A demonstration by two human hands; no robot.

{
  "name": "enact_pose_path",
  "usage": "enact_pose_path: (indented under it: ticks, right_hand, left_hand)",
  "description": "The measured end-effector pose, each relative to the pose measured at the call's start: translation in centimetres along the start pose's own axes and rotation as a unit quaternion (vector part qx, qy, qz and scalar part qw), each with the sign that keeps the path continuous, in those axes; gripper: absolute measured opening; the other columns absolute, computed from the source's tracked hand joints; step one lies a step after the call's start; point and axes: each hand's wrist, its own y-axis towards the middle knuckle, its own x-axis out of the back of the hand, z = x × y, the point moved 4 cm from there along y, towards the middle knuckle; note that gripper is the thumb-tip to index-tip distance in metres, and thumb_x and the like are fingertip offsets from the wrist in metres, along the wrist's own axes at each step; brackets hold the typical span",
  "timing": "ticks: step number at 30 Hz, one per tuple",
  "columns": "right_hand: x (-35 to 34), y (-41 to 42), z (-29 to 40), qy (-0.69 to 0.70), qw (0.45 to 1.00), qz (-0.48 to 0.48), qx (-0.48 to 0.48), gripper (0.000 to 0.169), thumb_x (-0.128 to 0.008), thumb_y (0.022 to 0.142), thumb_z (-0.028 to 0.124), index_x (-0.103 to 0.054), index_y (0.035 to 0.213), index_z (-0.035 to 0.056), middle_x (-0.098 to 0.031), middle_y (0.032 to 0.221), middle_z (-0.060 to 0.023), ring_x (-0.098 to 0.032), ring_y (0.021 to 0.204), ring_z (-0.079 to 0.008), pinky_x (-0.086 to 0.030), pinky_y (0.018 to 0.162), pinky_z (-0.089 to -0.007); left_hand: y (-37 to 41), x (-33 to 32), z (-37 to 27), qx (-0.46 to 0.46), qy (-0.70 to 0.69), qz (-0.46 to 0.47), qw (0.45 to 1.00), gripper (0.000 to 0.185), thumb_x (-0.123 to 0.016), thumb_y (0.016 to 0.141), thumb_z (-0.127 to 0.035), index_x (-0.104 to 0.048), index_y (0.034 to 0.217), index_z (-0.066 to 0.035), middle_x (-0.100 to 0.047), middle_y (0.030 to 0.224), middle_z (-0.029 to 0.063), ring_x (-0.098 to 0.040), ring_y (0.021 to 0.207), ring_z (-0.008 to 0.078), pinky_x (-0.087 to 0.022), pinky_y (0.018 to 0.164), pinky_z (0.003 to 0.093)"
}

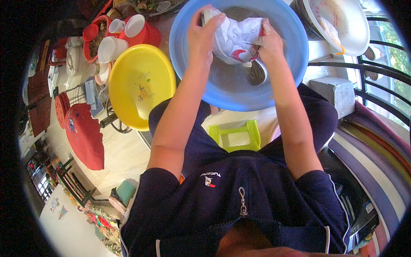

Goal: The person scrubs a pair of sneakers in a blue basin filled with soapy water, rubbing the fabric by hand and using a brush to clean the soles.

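Observation:
Both of my hands hold a white shoe (236, 40) with red patches above a large blue plastic basin (224, 101). At the shoe's left end, my left hand (202, 38) wraps round it with the thumb on top. My right hand (269, 41) grips the opposite end, fingers partly hidden behind it. Below the shoe, a dark, treaded shoe sole with a pale rim (257, 73) shows in the basin. The water looks greyish and cloudy, and the basin's far part is partly covered by the shoe and my hands.
A yellow plastic basin (143, 86) stands left, near red and white plastic pots (112, 49). At upper right is a white tub (350, 29), above a concrete block (334, 96) and black railings (382, 70). A green plastic stool (237, 135) sits between my legs.

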Motion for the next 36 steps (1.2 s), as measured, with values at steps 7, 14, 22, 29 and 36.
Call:
enact_pose_path:
  ticks: [7,14,22,29,36]
  right_hand:
    - [-1.3,-8.5,4.8,0.039,0.993,0.057,0.095,0.03,-0.053,0.092,0.025,-0.059,0.108,0.0008,-0.061,0.103,-0.0084,-0.059,0.091,-0.0184,-0.045,0.082,-0.0305]
    - [-6.6,-11.7,4.6,-0.244,0.883,0.04,0.399,0.04,-0.047,0.092,0.026,-0.048,0.125,0.0034,-0.054,0.118,-0.0134,-0.05,0.11,-0.0225,-0.037,0.095,-0.0335]
    - [-7.1,-10.9,2.5,-0.285,0.886,0.075,0.358,0.041,-0.035,0.095,0.028,-0.054,0.12,0.0013,-0.05,0.128,-0.0184,-0.045,0.122,-0.0312,-0.033,0.101,-0.0323]
    - [-6.9,-13.0,3.0,-0.175,0.906,0.067,0.38,0.036,-0.045,0.094,0.022,-0.053,0.122,0.0005,-0.048,0.13,-0.021,-0.032,0.13,-0.0371,-0.024,0.108,-0.0397]
    - [-1.6,-5.9,0.8,-0.168,0.965,0.056,0.193,0.039,-0.045,0.095,0.032,-0.061,0.112,0.0006,-0.062,0.109,-0.0094,-0.056,0.1,-0.02,-0.039,0.091,-0.031]
  left_hand:
    - [-2.1,1.0,0.0,0.054,-0.066,-0.017,0.996,0.046,-0.073,0.068,-0.009,-0.05,0.108,-0.003,-0.056,0.093,0.0061,-0.057,0.083,0.0151,-0.047,0.073,0.0272]
    - [-4.7,1.0,0.3,-0.004,0.035,0.032,0.999,0.051,-0.066,0.059,-0.001,-0.047,0.105,-0.008,-0.052,0.089,0.004,-0.052,0.078,0.015,-0.046,0.07,0.0271]
    - [-4.7,1.5,0.3,0.012,0.03,0.014,0.999,0.051,-0.066,0.056,-0.001,-0.048,0.103,-0.007,-0.051,0.09,0.004,-0.051,0.078,0.0138,-0.045,0.069,0.0265]
    - [-4.3,0.8,0.1,-0.009,0.005,0.008,1.0,0.049,-0.066,0.057,0.001,-0.048,0.102,-0.006,-0.052,0.084,0.0034,-0.052,0.073,0.0134,-0.046,0.065,0.0254]
    - [-3.7,0.4,-0.2,-0.017,0.052,0.052,0.997,0.043,-0.062,0.064,-0.001,-0.051,0.105,-0.004,-0.057,0.087,0.007,-0.058,0.078,0.0186,-0.048,0.07,0.0305]
